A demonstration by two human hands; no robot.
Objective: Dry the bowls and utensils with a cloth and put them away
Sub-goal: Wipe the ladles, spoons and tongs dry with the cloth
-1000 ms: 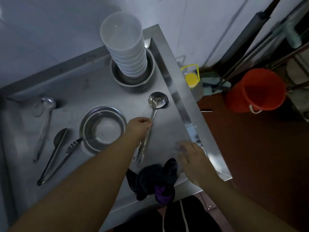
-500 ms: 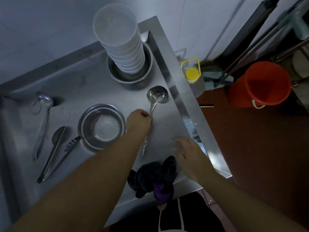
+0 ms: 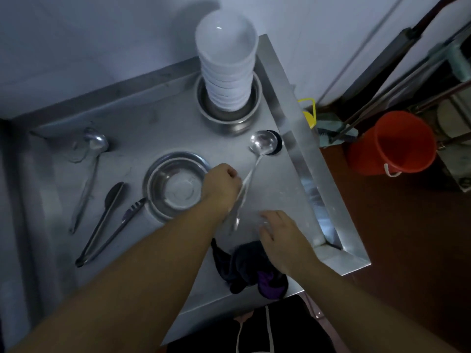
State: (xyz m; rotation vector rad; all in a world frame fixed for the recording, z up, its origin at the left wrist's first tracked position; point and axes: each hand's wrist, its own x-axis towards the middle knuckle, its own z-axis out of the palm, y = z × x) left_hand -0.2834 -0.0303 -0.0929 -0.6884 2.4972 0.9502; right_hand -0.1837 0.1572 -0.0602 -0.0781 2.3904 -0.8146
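Your left hand (image 3: 221,187) covers the middle of the ladle (image 3: 262,146) handle, and its lower end below your fist is smeared by motion. Your right hand (image 3: 283,238) hides part of the dark cloth (image 3: 237,266) beneath its wrist. Past your right hand, the surface (image 3: 153,128) rim blocks most of the yellow-capped bottle (image 3: 309,115). Both forearms run off the bottom edge.

Left hand (image 3: 221,186) curled tight, right hand (image 3: 281,234) loosely spread.

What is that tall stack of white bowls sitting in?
The stack of white bowls stands inside a steel bowl at the table's back corner. The stack covers the bowl's floor, so anything underneath is hidden.
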